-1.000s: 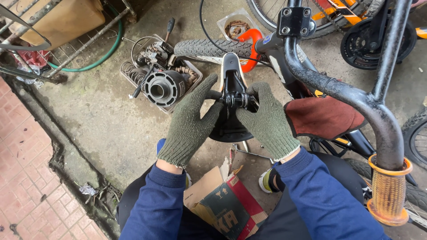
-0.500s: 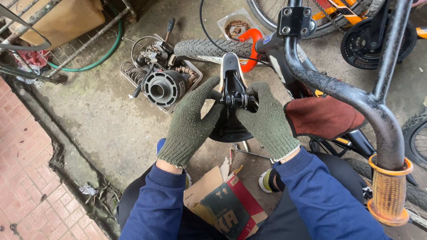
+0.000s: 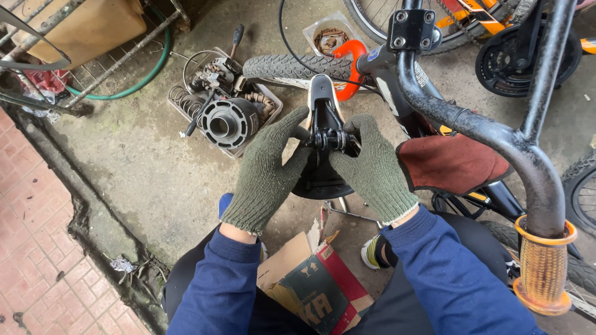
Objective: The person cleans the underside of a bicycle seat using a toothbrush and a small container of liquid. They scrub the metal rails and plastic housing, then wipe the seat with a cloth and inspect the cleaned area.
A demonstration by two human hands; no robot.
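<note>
Hands unmoved on saddle (image 3: 323, 146); tray (image 3: 268, 121) holds engine parts (image 3: 226, 118).

The floor (image 3: 143, 180) is rough grey concrete, stained and damp-looking, under flat daylight. Along one edge runs a strip of red brick paving (image 3: 37, 248), with a dirty crack between the two. A green hose (image 3: 133, 84) curls beside a metal rack (image 3: 74, 43); bicycles (image 3: 496, 56) crowd the far side.

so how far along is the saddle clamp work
Done: the saddle is off any bike, held upside down. In hand: the left hand and right hand both pinch the clamp on its rails. Left: it is not mounted on the bicycle beside it.
</note>
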